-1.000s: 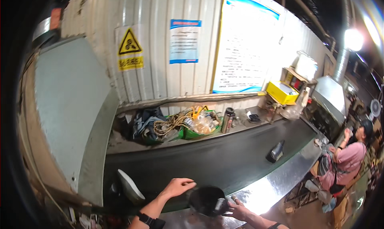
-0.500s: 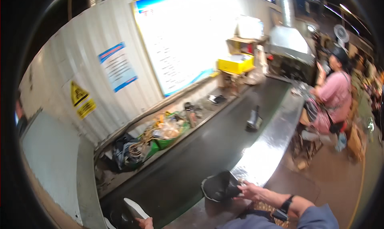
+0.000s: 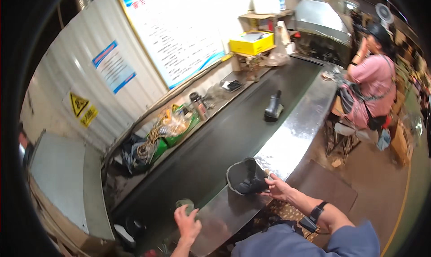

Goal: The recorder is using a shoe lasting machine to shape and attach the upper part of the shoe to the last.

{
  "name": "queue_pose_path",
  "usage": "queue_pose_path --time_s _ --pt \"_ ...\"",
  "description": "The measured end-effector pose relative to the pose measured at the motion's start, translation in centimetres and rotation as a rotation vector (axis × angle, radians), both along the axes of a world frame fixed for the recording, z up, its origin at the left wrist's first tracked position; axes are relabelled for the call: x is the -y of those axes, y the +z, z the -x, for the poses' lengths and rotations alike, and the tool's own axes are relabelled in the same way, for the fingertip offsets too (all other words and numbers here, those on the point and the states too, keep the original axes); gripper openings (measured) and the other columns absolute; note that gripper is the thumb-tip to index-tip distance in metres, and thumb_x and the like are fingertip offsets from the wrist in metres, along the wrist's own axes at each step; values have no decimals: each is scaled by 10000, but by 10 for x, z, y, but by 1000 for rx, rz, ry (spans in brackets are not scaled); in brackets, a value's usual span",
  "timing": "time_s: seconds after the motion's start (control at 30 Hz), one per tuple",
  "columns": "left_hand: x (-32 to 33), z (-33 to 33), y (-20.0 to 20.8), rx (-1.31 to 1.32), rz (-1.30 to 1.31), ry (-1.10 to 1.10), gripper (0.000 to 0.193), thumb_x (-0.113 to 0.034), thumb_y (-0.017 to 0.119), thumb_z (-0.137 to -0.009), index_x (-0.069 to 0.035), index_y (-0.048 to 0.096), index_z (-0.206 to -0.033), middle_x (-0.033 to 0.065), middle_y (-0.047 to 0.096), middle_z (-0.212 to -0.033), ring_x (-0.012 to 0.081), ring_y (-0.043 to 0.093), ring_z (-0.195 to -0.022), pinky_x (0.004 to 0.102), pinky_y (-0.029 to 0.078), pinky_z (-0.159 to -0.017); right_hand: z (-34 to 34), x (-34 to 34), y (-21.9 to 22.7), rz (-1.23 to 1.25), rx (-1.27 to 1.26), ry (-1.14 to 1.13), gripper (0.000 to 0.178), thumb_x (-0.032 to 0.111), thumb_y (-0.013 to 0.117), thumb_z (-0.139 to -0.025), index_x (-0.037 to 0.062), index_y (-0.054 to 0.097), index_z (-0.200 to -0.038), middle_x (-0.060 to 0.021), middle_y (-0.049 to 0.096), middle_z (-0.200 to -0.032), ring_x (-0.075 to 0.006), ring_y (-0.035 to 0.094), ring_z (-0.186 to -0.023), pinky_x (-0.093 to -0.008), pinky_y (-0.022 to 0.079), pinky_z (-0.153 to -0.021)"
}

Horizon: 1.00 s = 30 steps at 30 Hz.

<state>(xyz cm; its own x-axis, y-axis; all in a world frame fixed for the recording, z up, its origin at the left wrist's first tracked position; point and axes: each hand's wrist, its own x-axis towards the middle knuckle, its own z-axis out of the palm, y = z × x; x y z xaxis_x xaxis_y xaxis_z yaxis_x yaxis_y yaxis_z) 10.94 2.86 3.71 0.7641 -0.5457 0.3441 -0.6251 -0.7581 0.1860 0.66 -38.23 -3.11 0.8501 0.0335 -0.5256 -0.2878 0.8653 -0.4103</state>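
Beside dark belt [image 3: 220,138], my right hand [image 3: 279,188] grips black container [image 3: 246,178] by its side, mouth up, over shiny surface [image 3: 289,138]. Left hand [image 3: 187,226] half-curled at blurred greenish round thing [image 3: 183,206]; whether grasping, cannot tell. Step in hand: likely steadying container; next move calls for firm right hold.
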Motion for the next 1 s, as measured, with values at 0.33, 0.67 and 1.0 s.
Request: queue_pose_path --time_s 0.33,0.67,1.0 --pt "134 96 -47 120 65 -250 328 -131 734 -724 -225 751 -1038 86 525 -1266 309 418 -1227 501 331 -1057 10 -2 -8 69 -101 -131 386 334 353 -1085 128 508 -1372 -118 608 -1325 -287 608 -1192 -469 513 -1007" --pt "98 28 -46 -1496 1704 319 423 -374 580 -1020 -32 627 -1265 132 679 -1223 274 633 -1149 462 473 -1036 41 -18 98 1372 494 390 259 237 718 -937 -1 695 -1036 -88 629 -723 -115 612 -665 -313 481 -594" --pt "19 -51 -132 -1680 1369 673 441 -308 697 -954 61 680 -1195 178 726 -1135 278 680 -1035 383 528 -925 54 -85 21 1824 1276 563 397 163 593 -1011 19 522 -1374 -202 571 -980 -288 578 -771 -443 466 -658"
